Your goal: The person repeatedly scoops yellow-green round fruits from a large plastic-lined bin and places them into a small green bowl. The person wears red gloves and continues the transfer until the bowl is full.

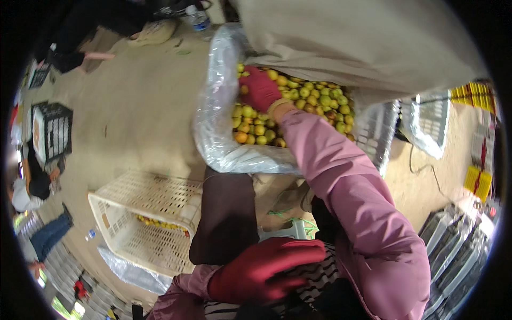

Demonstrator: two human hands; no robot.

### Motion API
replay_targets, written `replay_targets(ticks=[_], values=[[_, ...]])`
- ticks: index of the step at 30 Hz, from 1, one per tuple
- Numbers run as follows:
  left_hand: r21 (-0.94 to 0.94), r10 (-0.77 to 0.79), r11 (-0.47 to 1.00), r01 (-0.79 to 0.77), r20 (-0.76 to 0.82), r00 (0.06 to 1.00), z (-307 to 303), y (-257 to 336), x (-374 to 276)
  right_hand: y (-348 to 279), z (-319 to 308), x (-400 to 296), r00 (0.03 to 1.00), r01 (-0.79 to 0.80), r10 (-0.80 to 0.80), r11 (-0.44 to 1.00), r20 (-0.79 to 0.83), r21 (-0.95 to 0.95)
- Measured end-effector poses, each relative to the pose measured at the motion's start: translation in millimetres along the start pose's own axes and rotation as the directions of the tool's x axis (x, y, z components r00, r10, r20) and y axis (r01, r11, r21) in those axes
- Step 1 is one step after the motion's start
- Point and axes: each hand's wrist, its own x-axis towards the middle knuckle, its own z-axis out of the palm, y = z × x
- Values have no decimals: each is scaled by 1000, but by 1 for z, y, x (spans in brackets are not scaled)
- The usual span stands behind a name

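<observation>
Small round yellow-green fruits (325, 100) fill a crate with a clear plastic liner (218, 104) folded over its rim. My right hand (260, 89), in a red glove with a tan cuff, reaches into the fruits at the crate's left part; its fingertips are partly hidden among them, and its grip cannot be made out. My left hand (268, 272), also red-gloved, is near my body above my lap, blurred, with its fingers apart and no object visible in it. A large beige cloth (360, 44) hangs over the crate's far side.
A white perforated plastic crate (144, 216) with some fruits inside stands at lower left. Another lined crate (430, 120) is at right, near stacked dark crates (456, 248). A plastic bottle (198, 18) and a person's shoe (154, 33) are at the top. Other people are at left.
</observation>
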Motion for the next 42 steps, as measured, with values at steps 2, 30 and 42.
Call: replay_targets(ticks=[2, 30, 42], values=[[-13, -7, 1000, 7, 29, 1000, -1, 1, 3, -9, 4, -29, 998, -38, 28, 984, 59, 174], [13, -109, 994, 108, 79, 991, 18, 16, 36, 112, -132, -209, 905, -172, 183, 983, 384, -63], [-2, -292, 956, 293, 58, 955, 42, 12, 57, 69, -332, -423, 520, -329, 824, -50, 225, 943]])
